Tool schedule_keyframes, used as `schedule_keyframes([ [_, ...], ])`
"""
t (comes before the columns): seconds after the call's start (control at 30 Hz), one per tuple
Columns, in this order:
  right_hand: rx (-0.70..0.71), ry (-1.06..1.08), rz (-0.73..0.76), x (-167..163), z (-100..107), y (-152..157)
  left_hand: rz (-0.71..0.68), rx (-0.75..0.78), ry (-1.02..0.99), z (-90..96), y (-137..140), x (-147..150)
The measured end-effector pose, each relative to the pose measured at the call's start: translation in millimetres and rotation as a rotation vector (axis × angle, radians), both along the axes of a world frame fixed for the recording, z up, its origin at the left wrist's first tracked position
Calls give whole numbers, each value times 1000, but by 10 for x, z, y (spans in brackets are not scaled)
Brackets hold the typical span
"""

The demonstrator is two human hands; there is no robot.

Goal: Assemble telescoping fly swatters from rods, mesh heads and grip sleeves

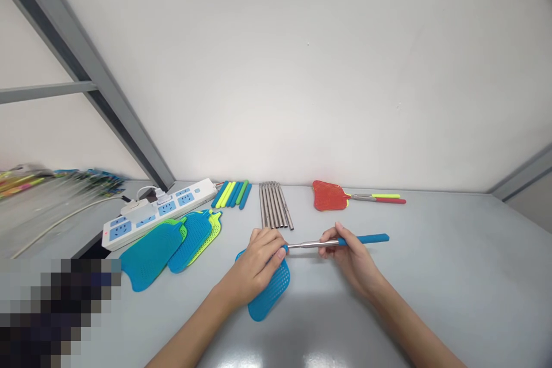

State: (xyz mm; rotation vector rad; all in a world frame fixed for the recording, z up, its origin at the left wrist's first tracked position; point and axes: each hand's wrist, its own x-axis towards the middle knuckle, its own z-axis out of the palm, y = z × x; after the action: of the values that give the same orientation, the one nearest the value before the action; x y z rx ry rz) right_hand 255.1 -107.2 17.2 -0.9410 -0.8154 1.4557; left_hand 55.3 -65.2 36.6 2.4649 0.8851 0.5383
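Observation:
My left hand (261,261) is closed over the neck of a blue fly swatter head (271,293), its perforated paddle showing below and beside the fingers. From that neck a silver metal rod (308,245) runs right to a blue handle (368,238). My right hand (345,250) pinches the rod where it meets the handle, thumb on top. The rod's tip is at the head's neck; how far it sits inside is hidden by my left fingers.
Behind lie several metal rods (273,207), coloured handles (233,194) and a red swatter (330,195) beside a yellow-handled one. Loose swatter heads (153,253) overlap at left, by a white power strip (202,190). Bagged items (86,184) lie far left.

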Motion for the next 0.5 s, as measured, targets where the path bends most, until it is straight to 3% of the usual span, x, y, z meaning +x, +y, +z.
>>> schedule_keyframes([
  [0.5,10,-129,17,8,-59,13,-119,201,102,-41,-11,5],
])
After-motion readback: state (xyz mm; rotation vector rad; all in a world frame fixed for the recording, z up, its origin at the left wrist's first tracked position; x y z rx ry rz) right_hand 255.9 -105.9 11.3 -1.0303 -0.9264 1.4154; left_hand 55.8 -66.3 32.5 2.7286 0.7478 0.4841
